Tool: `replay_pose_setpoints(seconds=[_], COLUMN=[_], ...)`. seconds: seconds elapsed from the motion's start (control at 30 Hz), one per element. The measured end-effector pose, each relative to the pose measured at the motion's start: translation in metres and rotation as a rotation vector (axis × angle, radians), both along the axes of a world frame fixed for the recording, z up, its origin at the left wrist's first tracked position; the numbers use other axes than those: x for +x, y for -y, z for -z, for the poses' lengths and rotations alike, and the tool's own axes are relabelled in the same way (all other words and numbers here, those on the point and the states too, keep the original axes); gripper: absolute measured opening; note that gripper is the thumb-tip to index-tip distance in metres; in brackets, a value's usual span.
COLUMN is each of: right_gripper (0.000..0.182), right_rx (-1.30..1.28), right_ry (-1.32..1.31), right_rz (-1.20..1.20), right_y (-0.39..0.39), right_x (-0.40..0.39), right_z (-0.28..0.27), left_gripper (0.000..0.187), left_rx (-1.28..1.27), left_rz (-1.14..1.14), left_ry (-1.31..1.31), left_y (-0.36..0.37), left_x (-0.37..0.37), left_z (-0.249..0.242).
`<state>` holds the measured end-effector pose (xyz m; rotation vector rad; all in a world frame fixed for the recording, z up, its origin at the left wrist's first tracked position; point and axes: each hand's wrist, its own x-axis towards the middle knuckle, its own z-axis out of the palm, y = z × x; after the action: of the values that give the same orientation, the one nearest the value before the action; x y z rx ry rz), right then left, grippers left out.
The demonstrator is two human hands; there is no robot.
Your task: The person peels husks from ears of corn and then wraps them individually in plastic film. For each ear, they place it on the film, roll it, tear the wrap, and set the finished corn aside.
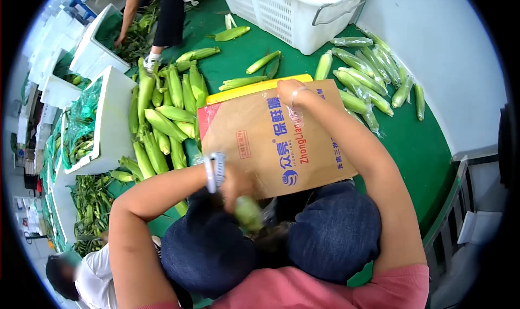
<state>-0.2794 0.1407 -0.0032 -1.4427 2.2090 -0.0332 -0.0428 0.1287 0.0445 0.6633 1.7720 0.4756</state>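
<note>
My left hand (235, 181) is blurred by motion between my knees and the cardboard box, with a watch on its wrist. It holds a green corn ear (249, 214), also blurred, pointing downward. My right hand (291, 90) grips the far edge of the brown cardboard box (233, 119), which carries blue and red print and stands over a yellow object (254, 88). Husked corn ears (157, 122) lie in a heap left of the box. Several corn ears in clear film (374, 73) lie to its right.
A white plastic crate (292, 16) stands beyond the box on the green floor (211, 38). White foam boxes (105, 127) with corn and green netting line the left. A co-worker's hand (120, 40) reaches into husks at upper left. Another person (97, 276) is at lower left.
</note>
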Motion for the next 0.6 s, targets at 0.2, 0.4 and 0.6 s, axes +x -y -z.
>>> replay_pose_setpoints(seconds=[0.2, 0.4, 0.6], right_gripper=[0.045, 0.069, 0.055], right_rx=[-0.350, -0.519, -0.091], right_ry=[0.045, 0.867, 1.838], right_rz=[-0.094, -0.236, 0.160], right_y=[-0.052, -0.070, -0.086], right_x=[0.011, 0.112, 0.135], right_z=[0.018, -0.018, -0.057], left_gripper=[0.077, 0.055, 0.048], left_rx=[0.516, 1.378, 1.523], left_rz=[-1.142, -2.237, -2.018], left_ry=[0.452, 0.012, -0.472], left_y=[0.098, 0.064, 0.023], left_x=[0.101, 0.080, 0.014], left_z=[0.015, -0.038, -0.051])
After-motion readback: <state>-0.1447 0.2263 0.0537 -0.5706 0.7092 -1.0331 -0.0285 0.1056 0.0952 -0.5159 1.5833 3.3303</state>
